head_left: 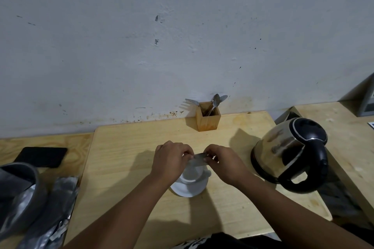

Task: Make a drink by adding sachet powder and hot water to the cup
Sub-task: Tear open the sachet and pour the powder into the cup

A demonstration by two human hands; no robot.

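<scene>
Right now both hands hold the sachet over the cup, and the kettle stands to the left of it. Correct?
Not quite. Both hands hold the sachet over the cup, but the head view shows the kettle to its right.

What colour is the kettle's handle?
Black, on the steel-bodied kettle; the handle shows clearly in the head view.

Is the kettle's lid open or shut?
Shut: the kettle stands upright on the table, its black lid seated flat.
</scene>
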